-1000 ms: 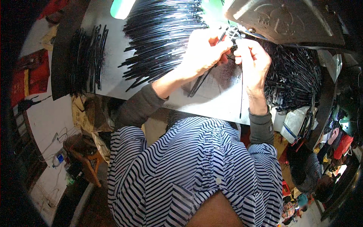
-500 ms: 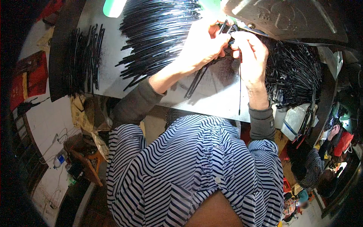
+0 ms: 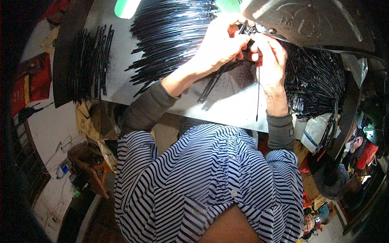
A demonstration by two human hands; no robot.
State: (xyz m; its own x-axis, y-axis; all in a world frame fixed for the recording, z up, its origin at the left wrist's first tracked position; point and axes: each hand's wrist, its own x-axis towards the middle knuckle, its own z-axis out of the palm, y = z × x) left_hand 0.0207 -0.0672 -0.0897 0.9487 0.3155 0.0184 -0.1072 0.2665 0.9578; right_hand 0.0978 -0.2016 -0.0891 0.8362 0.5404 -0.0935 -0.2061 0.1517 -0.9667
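My two hands meet over the metal worktable [image 3: 227,109], under a bright light. My left hand [image 3: 221,44] is closed, pinching a black rod [image 3: 243,26] whose end pokes up past the fingers. Close beside it, my right hand [image 3: 272,60] is closed on a thin black rib [image 3: 258,89], like an umbrella rib, which hangs straight down toward the table's near edge. Between the fingertips of both hands are small dark parts, too small to make out. A few loose black rods [image 3: 210,87] lie on the table below my left wrist.
A wide heap of black rods [image 3: 170,44] covers the table left of my hands, with a smaller row [image 3: 91,65] farther left. Bundled black ribs [image 3: 316,77] lie at the right. A metal panel [image 3: 308,24] juts in at the upper right. Another person [image 3: 330,178] is at the far right.
My hands stay together and shift only slightly, with small finger movements at the parts. The hanging rib moves barely to the right. The view tilts a little.
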